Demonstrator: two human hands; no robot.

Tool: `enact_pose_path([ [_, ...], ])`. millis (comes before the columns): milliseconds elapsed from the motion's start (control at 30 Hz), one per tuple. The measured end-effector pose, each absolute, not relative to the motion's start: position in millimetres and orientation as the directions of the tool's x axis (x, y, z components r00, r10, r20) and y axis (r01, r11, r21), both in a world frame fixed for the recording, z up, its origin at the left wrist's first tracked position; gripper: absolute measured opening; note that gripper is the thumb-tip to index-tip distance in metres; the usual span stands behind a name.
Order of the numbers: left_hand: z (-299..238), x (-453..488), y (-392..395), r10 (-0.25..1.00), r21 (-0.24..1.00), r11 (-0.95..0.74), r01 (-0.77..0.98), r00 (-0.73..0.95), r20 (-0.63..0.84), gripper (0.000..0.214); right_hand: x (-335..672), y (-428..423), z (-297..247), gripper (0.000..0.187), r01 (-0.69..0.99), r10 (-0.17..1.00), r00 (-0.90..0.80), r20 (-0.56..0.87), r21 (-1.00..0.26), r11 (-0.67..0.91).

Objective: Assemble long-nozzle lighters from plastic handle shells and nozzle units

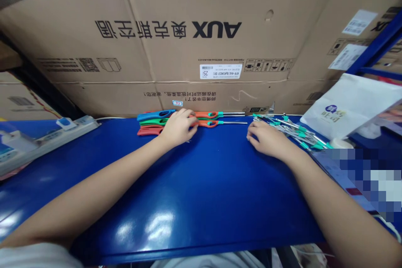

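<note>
My left hand (179, 127) lies over a row of long-reach lighters at the back of the blue table, its fingers curled around the nearest one, a red-orange lighter (150, 131). Beside it lie a green lighter (153, 122) and a blue lighter (157, 114), their metal tubes pointing right. Part of the row is hidden under the hand. My right hand (266, 137) is at the left end of a loose pile of metal lighter tubes (295, 130) with teal fittings. Its fingers are bent inward, and whatever they pinch is hidden.
A large cardboard box (176, 58) walls off the back of the blue table (201, 201). On the left sits a white power strip (59, 136) with plugs. A white paper bag (351, 106) stands right of the tubes, by a blue metal frame (373, 46).
</note>
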State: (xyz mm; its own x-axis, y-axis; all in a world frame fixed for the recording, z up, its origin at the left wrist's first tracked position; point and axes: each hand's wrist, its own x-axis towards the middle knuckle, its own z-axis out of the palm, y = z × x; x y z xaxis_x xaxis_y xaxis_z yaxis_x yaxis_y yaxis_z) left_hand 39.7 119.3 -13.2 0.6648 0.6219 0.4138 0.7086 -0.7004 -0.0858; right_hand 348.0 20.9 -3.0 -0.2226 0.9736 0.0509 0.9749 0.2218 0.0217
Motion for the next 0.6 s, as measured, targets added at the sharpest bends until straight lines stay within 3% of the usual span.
enact_pose_path([
  [267,3,-42,138,0.809,-0.046,-0.452,0.891,0.432,0.398,0.030,311,14,-17,0.038,0.896,0.899,-0.428,0.097,-0.086,0.436],
  [400,5,-73,156,0.886,-0.019,-0.324,0.946,0.311,0.345,0.040,306,14,-21,0.033,0.870,0.876,-0.467,0.119,-0.117,0.479],
  [600,6,-99,175,0.932,0.079,-0.332,0.940,0.313,0.184,0.048,312,17,-26,0.030,0.864,0.871,-0.471,0.140,-0.129,0.487],
])
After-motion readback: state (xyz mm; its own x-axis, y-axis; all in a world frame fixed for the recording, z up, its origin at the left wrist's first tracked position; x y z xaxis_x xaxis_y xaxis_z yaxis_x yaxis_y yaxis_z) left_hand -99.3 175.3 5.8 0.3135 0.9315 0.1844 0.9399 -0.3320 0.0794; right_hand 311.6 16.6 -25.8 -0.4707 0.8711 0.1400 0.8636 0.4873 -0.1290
